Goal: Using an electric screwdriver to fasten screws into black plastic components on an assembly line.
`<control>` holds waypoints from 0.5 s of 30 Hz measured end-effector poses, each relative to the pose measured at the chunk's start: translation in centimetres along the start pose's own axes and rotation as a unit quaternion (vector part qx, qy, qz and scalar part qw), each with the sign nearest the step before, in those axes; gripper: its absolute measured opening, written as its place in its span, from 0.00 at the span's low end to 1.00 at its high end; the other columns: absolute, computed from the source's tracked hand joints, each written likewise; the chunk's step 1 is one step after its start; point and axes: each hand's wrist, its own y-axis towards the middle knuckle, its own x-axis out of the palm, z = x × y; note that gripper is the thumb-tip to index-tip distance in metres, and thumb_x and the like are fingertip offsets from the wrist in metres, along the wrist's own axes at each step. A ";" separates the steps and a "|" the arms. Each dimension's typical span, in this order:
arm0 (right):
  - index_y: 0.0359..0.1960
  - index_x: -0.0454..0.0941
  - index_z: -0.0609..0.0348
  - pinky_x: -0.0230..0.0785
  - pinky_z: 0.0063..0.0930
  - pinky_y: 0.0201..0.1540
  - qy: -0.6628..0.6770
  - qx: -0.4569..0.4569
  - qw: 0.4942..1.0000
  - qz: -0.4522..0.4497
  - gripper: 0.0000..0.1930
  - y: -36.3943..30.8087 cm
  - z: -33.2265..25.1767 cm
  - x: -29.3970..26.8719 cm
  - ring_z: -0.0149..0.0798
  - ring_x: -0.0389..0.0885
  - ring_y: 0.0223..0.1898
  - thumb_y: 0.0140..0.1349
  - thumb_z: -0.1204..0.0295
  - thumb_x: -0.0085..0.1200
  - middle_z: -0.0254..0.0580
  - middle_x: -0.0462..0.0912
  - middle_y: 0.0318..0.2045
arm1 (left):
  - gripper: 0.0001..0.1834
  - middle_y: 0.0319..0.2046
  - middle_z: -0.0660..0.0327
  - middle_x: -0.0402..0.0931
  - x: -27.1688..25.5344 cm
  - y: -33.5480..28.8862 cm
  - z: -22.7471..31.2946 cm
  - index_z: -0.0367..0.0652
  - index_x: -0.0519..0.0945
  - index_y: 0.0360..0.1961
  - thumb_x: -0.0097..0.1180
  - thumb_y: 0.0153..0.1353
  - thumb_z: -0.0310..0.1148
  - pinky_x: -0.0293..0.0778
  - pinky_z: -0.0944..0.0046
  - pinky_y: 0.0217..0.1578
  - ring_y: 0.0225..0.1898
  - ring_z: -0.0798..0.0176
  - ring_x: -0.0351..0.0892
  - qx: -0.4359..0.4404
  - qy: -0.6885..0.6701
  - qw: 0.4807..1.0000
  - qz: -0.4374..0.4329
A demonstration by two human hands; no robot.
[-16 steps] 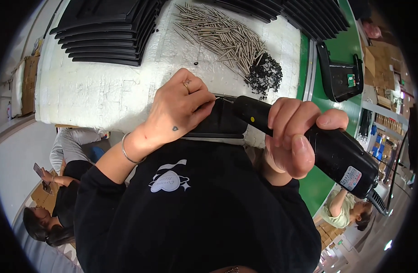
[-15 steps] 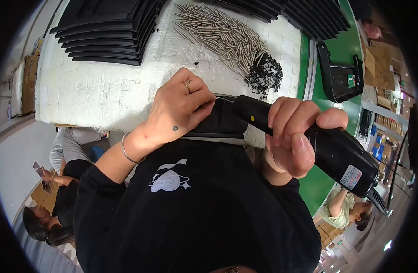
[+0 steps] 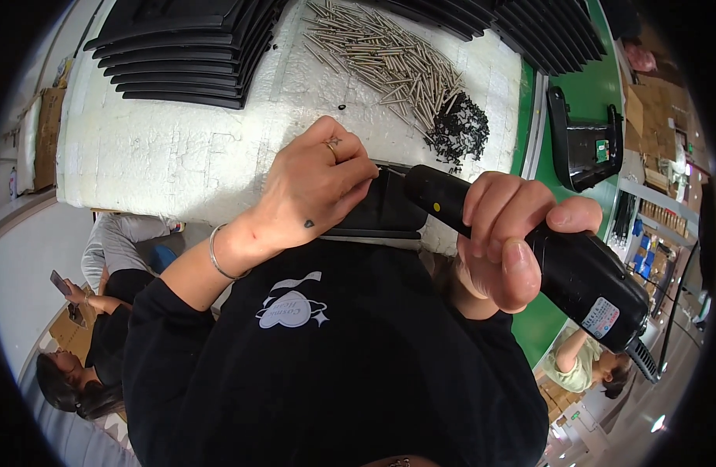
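My right hand (image 3: 507,233) is wrapped round a black corded electric screwdriver (image 3: 595,272), which lies aslant with its thin bit pointing left. Close to the bit's tip, my left hand (image 3: 315,187) pinches with thumb and fingers together; what they hold, if anything, is too small and hidden to name. Under both the bit and my left fingers is a black plastic panel (image 3: 389,210), lying at the near edge of the white-covered table, partly covered by my left hand.
Beyond my hands lie a heap of silver metal pins (image 3: 397,66) and a pile of small black screws (image 3: 460,132). Stacked black panels (image 3: 179,66) stand far left, more (image 3: 545,35) far right. A black housing (image 3: 584,144) rests on the green surface (image 3: 534,327). Two people sit nearby.
The whole view has shifted slightly. My left hand still pinches by the bit's tip, and the screwdriver stays in my right hand at nearly the same slant.
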 end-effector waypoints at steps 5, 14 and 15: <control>0.49 0.62 0.52 0.62 0.26 0.26 -0.004 0.005 1.000 -0.015 0.20 0.0 0.2 0.0 0.29 0.64 0.15 0.54 0.75 0.49 0.32 0.67 0.17 | 0.12 0.27 0.65 0.77 0.1 -0.1 0.2 0.41 0.81 0.28 0.66 0.39 0.19 0.72 0.64 0.31 0.34 0.59 0.74 -0.007 0.001 1.000 0.009; 0.35 0.57 0.52 0.62 0.29 0.19 -0.031 0.003 0.995 -0.095 0.18 0.7 0.2 0.5 0.31 0.70 0.15 0.52 0.81 0.56 0.34 0.71 0.19 | 0.12 0.34 0.57 0.77 0.5 -0.7 -0.3 0.38 0.80 0.31 0.66 0.43 0.20 0.75 0.60 0.36 0.39 0.53 0.78 -0.029 -0.062 0.997 -0.027; 0.35 0.57 0.52 0.62 0.29 0.19 -0.032 0.004 0.995 -0.096 0.18 1.2 0.0 0.5 0.31 0.70 0.15 0.52 0.81 0.56 0.34 0.71 0.19 | 0.12 0.34 0.57 0.77 0.5 -0.7 -0.3 0.38 0.80 0.31 0.66 0.43 0.20 0.75 0.60 0.36 0.39 0.53 0.78 -0.030 -0.063 0.997 -0.026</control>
